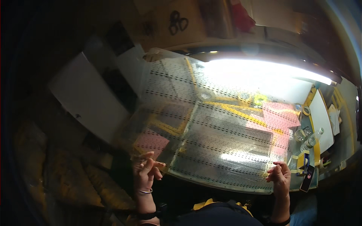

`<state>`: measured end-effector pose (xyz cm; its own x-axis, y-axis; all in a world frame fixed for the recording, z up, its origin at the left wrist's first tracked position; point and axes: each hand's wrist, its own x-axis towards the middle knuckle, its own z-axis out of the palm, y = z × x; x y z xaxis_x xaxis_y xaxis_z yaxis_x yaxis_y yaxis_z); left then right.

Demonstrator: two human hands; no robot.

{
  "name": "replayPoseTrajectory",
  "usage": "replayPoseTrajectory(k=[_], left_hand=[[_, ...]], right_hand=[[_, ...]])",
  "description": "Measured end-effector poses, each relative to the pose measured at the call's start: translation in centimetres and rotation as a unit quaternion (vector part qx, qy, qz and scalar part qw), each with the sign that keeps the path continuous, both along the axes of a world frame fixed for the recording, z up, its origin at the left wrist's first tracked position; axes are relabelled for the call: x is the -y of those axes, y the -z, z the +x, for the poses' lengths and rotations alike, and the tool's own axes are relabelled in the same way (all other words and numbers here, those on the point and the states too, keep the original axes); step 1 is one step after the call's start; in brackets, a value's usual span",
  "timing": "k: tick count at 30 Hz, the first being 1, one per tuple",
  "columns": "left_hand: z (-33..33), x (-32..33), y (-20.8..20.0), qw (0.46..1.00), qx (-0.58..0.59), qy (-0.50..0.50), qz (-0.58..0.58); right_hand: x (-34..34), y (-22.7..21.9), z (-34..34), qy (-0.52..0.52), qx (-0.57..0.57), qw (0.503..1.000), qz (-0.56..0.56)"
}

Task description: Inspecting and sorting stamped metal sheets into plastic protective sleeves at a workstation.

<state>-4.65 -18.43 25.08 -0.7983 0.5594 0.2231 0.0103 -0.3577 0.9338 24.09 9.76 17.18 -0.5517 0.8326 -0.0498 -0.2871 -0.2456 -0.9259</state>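
Dark fabric top (217,216) sat nearest; left hand (146,174) and right hand (280,177), both curled nearly closed, pinched clear, black-dashed plastic sheet (226,145) above pale-green table (307,122).

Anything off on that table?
No spill visible. One oddity: the dark phone-like item sits slanted at the table's right front corner, beside the yellow and blue box, its lower end near the edge; possibly easy to knock.

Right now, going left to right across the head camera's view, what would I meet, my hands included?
Pale panel, your left hand, your right hand, clear plastic bottle, white paper at the far right.
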Motion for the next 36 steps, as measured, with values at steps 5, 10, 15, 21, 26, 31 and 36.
replayPoseTrajectory(k=[5, 10, 15, 21, 26, 31, 36], left_hand=[[0.9, 0.1, -0.5, 1.000, -0.008, -0.002, 0.002], [0.8, -0.3, -0.3, 1.000, -0.016, 0.005, 0.001], [0.8, -0.7, -0.7, 0.999, -0.030, 0.012, 0.017], [0.9, -0.6, -0.3, 0.998, -0.058, 0.030, 0.025], [1.1, -1.0, -0.3, 0.998, -0.048, 0.031, 0.010], [1.0, -1.3, 0.0, 0.999, -0.041, 0.035, 0.000], [-0.2, -0.8, 1.0, 0.997, -0.077, 0.004, 0.021]], right_hand=[[0.1, 0.1, -0.2, 0.015, -0.012, 0.999, -0.029], [-0.2, 0.3, -0.2, 0.017, -0.014, 0.999, -0.032], [-0.3, 0.2, -0.3, 0.022, -0.011, 0.999, -0.026], [-0.5, 0.3, -0.3, 0.024, -0.016, 0.999, -0.023], [-0.4, 0.8, 0.4, 0.037, -0.022, 0.999, -0.022], [-0.6, 1.2, 0.5, 0.055, -0.018, 0.998, -0.025], [-0.9, 1.3, 0.1, 0.039, -0.012, 0.999, -0.036]])
